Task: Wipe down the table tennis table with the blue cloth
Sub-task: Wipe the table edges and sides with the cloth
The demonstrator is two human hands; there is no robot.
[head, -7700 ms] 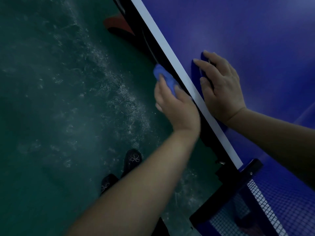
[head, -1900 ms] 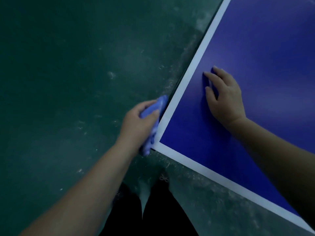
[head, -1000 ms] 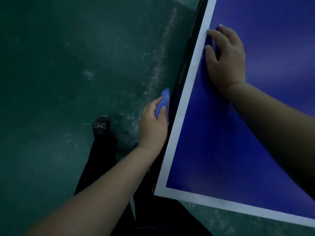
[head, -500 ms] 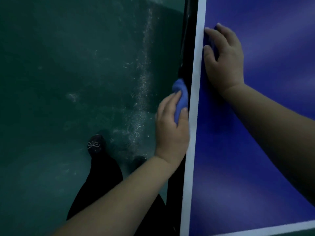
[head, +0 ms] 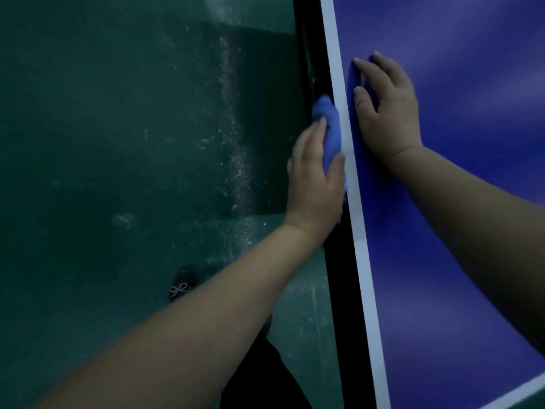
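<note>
The blue table tennis table (head: 460, 202) fills the right side, with a white border line along its left edge and a black side rim below it. My left hand (head: 315, 178) grips the bunched blue cloth (head: 328, 125) and holds it against the black side rim, just left of the white line. My right hand (head: 386, 107) rests on the blue tabletop beside the white line, palm down with the fingers bent and the fingertips touching the surface.
A dusty dark green floor (head: 132, 143) lies to the left of the table, with pale scuff marks near the table edge. My dark shoe with a small bow (head: 181, 286) stands on the floor below my left forearm.
My left hand has slid the cloth farther along the table's side rim, away from the corner. My right hand stays planted on the tabletop. The view has shifted along the edge.
</note>
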